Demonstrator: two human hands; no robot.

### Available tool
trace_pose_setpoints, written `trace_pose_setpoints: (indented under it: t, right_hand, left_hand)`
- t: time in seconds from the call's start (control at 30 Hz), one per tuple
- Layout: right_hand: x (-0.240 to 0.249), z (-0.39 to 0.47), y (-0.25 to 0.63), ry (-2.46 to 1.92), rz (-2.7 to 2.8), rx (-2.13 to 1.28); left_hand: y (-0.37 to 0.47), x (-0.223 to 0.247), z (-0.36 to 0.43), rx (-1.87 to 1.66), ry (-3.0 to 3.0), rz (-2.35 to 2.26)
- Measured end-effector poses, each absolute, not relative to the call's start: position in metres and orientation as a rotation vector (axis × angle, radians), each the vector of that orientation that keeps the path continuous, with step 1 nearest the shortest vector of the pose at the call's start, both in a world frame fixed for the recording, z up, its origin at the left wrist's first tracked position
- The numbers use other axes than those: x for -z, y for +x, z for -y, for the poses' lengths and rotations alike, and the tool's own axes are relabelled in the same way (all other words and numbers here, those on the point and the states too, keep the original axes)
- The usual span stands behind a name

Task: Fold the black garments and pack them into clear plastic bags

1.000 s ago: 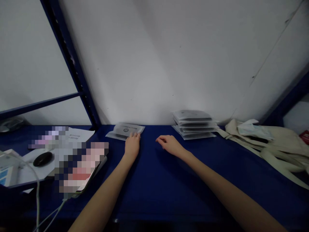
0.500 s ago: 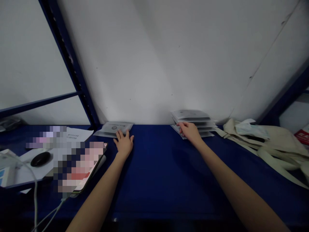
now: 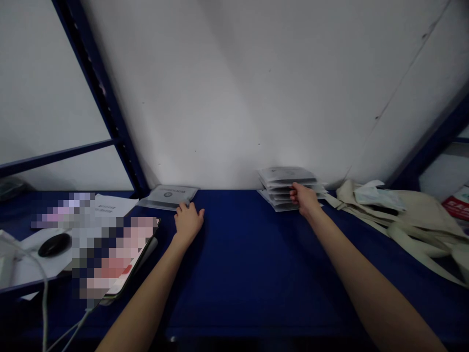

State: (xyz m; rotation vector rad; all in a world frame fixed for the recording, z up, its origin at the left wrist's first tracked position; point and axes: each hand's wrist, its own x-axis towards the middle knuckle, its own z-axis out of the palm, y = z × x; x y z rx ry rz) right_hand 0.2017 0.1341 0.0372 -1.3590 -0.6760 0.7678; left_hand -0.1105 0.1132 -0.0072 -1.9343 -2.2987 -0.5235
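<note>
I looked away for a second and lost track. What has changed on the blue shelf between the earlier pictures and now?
The right hand moved from the middle of the blue shelf rightward to the stack of packets and now grips its front edge. The left hand slid the single flat packet leftward toward the post; now its fingertips rest at the packet's near corner. The stack, the cloth bags and the mouse stayed put.

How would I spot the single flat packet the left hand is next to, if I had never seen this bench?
Start at the blue bench and follow its back edge along the white wall to the dark blue post on the left. Just right of that post lies the flat packet, with the left hand at its near edge. Unlike the stack of packets farther right, it lies alone and bears a round dark mark.
</note>
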Motion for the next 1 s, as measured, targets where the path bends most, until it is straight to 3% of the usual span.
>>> trace_pose_setpoints:
  t: [0.43,0.63,1.0]
  right_hand:
    - [-0.022,-0.116,0.112,-1.223,0.984,-1.244]
    - [-0.011,-0.112,0.092,-1.26,1.043,-1.68]
    - [-0.009,-0.124,0.138,-1.403,0.891,-1.499]
  left_hand:
    - [-0.096,0.013,-0.113,1.017,-2.436,1.917]
    - [-0.09,0.01,-0.108,0.965,-2.485,1.823]
    - [-0.107,0.005,-0.114,0.907,-2.323,1.883]
